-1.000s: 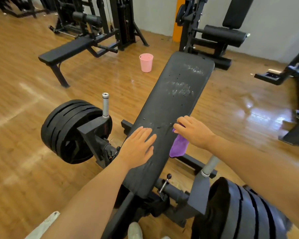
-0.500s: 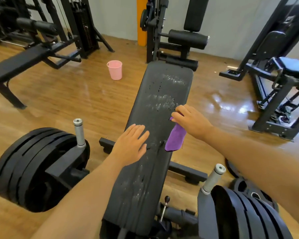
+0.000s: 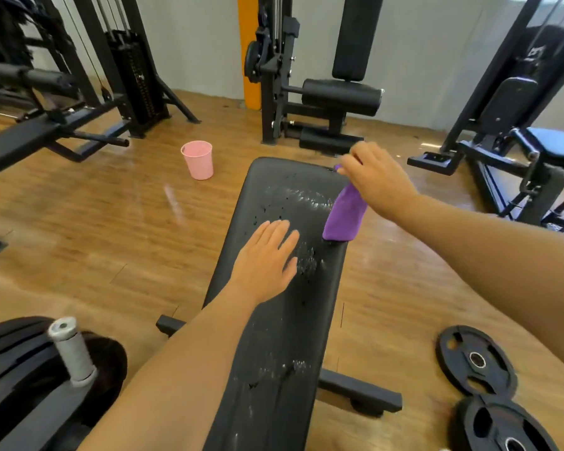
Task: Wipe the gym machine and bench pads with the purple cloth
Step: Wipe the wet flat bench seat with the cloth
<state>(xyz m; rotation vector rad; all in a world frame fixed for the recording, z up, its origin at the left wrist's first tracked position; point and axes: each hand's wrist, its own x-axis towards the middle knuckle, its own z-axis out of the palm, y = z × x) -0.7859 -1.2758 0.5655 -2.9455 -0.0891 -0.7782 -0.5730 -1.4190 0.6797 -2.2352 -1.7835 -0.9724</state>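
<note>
Two hands on bench pad (image 3: 284,336) | left hand (image 3: 264,258) flat | right hand (image 3: 376,180) fingers apparently pinch purple cloth (image 3: 344,214) | pink bucket (image 3: 197,159) beyond

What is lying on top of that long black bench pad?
On the bench pad: the flat left hand, white wet streaks, and the purple cloth hanging from the right hand. The pad under the hand is hidden.
</note>
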